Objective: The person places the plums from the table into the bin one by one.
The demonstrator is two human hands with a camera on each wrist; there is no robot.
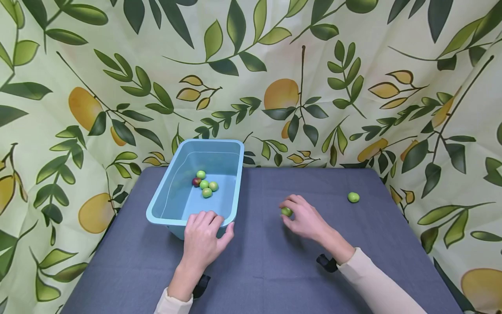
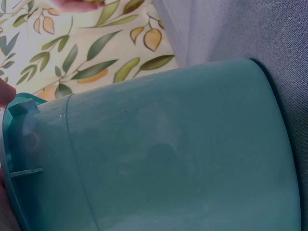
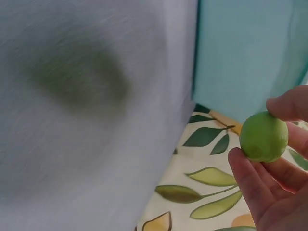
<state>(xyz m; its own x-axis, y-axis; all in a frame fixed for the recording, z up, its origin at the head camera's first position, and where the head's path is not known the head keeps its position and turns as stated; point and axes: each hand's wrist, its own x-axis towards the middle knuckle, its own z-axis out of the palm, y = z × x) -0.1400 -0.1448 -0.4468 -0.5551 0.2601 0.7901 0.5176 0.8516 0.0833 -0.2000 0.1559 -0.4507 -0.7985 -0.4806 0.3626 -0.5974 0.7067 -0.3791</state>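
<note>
My right hand (image 1: 306, 219) pinches a green plum (image 3: 263, 136) between thumb and fingertips, above the table to the right of a light blue plastic tub (image 1: 192, 150). In the right wrist view the fruit is held clear of the cloth. My left hand (image 1: 201, 242) grips the tub's near rim, fingers over the edge and thumb at the near right corner. The tub's outer wall (image 2: 168, 144) fills most of the left wrist view. Inside the tub lie several green plums (image 1: 206, 192) and one dark red plum (image 1: 196, 182).
Another green plum (image 1: 353, 197) lies on the table at the right, beyond my right hand. A dark grey-blue cloth (image 1: 270, 270) covers the table. Leaf-and-fruit printed fabric (image 1: 235, 96) hangs behind it and along both sides.
</note>
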